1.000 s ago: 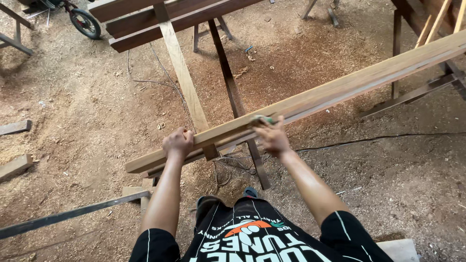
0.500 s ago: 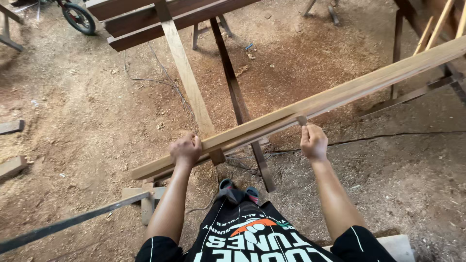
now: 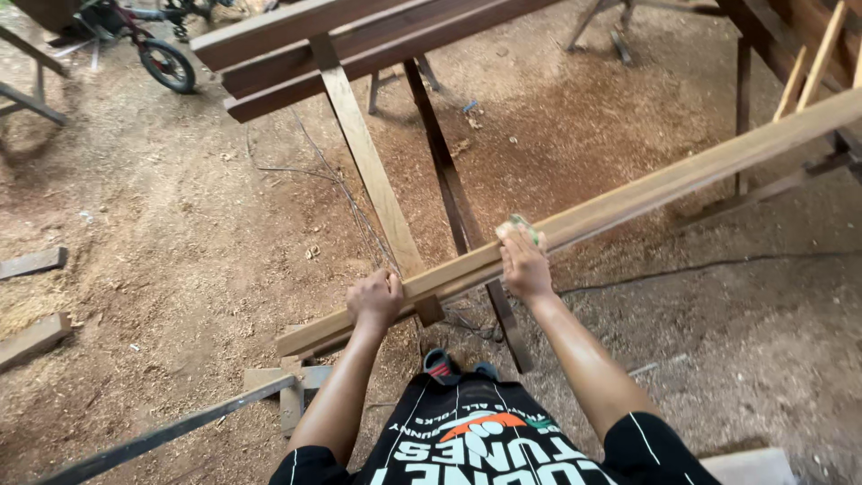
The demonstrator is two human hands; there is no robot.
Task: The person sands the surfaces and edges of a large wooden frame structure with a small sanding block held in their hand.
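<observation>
A long pale wooden plank [image 3: 646, 193] runs from the lower middle up to the right edge, resting on a trestle. My left hand [image 3: 375, 299] grips the plank near its low end. My right hand [image 3: 523, 260] presses a small green-backed sanding pad [image 3: 521, 226] flat on the plank's top face, a little further up.
A trestle of dark and pale legs [image 3: 377, 189] stands under stacked dark boards [image 3: 359, 36] at the top. Sawdust covers the dirt floor. A small bicycle [image 3: 148, 45] is at top left, wood offcuts [image 3: 31, 296] lie left, and a black cable [image 3: 718, 265] crosses right.
My right hand slid up the plank to the right with the pad, then came back down toward me. My left hand kept its grip near the plank's end.
</observation>
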